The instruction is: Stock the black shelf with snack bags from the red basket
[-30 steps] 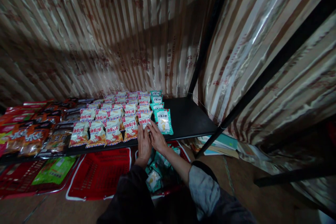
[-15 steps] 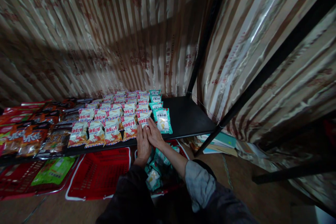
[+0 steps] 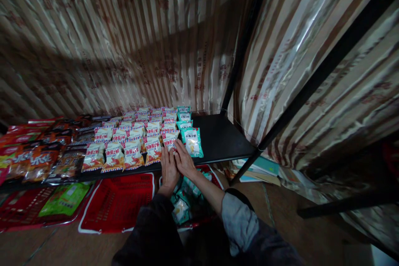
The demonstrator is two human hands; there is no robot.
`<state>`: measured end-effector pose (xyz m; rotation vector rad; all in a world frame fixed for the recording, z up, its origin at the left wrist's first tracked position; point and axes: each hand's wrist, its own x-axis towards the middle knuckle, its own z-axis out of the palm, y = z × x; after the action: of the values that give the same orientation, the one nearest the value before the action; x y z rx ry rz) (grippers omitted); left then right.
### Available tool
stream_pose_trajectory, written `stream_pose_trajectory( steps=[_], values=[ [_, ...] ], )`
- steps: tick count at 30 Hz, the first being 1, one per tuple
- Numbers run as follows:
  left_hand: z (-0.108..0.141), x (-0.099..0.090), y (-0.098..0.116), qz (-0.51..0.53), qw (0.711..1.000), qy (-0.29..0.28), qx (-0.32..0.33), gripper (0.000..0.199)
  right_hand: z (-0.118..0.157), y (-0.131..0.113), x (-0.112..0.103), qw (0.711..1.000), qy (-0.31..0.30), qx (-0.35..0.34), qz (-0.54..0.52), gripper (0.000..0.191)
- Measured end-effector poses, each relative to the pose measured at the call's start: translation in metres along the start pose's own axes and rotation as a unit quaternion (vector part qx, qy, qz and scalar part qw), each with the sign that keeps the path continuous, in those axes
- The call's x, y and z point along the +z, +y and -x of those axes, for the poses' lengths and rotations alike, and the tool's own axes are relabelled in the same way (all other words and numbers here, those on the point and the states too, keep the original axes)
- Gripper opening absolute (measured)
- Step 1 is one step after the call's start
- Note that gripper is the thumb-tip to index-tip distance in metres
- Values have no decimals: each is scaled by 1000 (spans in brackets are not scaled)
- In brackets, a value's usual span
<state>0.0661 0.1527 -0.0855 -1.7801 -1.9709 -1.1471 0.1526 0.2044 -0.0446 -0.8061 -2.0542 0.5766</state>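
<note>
On the black shelf (image 3: 218, 137) stand rows of white snack bags (image 3: 134, 152) with red lettering. To their right a column of teal bags (image 3: 192, 142) runs front to back. My left hand (image 3: 169, 169) and my right hand (image 3: 185, 159) are side by side at the shelf's front edge, their fingertips on the front white bag (image 3: 170, 139) next to the teal column. The fingers of both hands are stretched forward over the lower part of that bag. Whether they grip it cannot be made out.
Below the shelf are a red basket (image 3: 120, 203), another with teal bags (image 3: 181, 208) and one with a green packet (image 3: 65, 199). Dark and red packets (image 3: 40, 158) lie at the left. A black post (image 3: 268, 137) and papers (image 3: 260, 167) are on the right.
The view has shifted very slightly. Both hands stay on the same white bag, which now shows a little more upright between the fingers.
</note>
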Motion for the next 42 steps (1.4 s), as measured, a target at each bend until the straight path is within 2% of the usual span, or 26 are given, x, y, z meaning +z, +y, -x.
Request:
stream_pose_trajectory(
  steps=[4, 8, 11, 14, 17, 20, 23, 28, 34, 39, 42],
  values=[
    [-2, 3, 2, -15, 1000, -4, 3, 48, 0, 5, 1, 1000, -17, 12, 18, 51],
    [-5, -1, 3, -15, 1000, -21, -5, 52, -4, 5, 5, 999, -36, 8, 26, 52],
    [-5, -7, 4, -17, 1000, -24, 1, 53, -4, 2, 3, 999, -20, -3, 40, 50],
    [-7, -15, 8, -25, 1000, -12, -1, 50, -3, 4, -10, 994, 46, -12, 94, 49],
    [-14, -23, 16, -41, 999, -7, 5, 49, -3, 12, -30, 977, 103, 9, 187, 49],
    [-26, -25, 25, -70, 997, -8, 13, 49, -2, 25, -49, 956, 90, 33, 277, 49],
    [-37, -21, 29, -95, 995, -11, 19, 50, 1, 34, -56, 947, 52, 29, 316, 48],
    [-43, -9, 25, -105, 994, -15, 24, 51, 3, 42, -52, 947, 23, 8, 320, 47],
    [-40, -6, 20, -101, 994, -29, 16, 51, 4, 51, -48, 950, 4, 2, 312, 46],
    [-41, -11, 24, -97, 995, -31, 11, 53, 2, 50, -52, 949, 21, 2, 315, 46],
    [-39, -23, 20, -103, 995, -11, -8, 54, 3, 33, -54, 952, 48, -9, 304, 48]
  ],
)
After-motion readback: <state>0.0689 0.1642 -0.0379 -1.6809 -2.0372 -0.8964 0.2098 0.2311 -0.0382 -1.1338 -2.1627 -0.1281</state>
